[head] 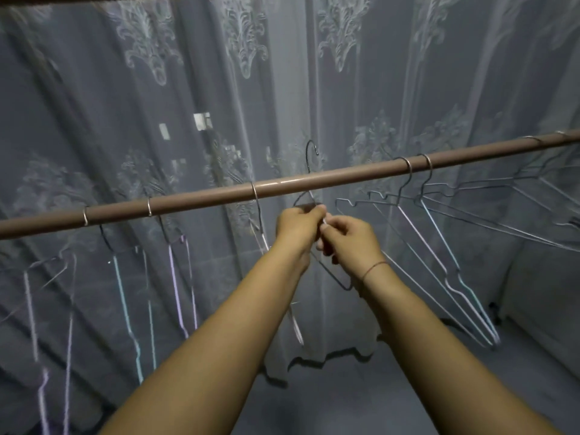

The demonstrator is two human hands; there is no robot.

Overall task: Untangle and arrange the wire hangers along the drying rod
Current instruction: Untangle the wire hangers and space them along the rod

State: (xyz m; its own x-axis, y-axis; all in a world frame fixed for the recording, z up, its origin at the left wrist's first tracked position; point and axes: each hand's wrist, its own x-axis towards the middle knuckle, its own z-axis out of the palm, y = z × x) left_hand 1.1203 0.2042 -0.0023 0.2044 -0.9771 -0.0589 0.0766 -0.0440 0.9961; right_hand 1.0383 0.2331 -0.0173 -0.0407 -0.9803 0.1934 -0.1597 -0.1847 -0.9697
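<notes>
A brown drying rod [295, 182] runs across the view, rising to the right. Three wire hangers hook over its left part: a purple one [29, 309], a teal one [125, 309] and a violet one [177, 287]. A white hanger [257, 211] hooks on near the middle. Several more hangers [439, 233] crowd together on the right. My left hand [298, 229] and my right hand [348, 238] meet just below the rod, both pinched on a dark wire hanger [310, 161] whose hook pokes up behind the rod, unhooked.
A sheer patterned curtain [219, 73] hangs close behind the rod. A grey floor [376, 397] lies below, and a pale wall or cabinet [539, 287] stands at the right.
</notes>
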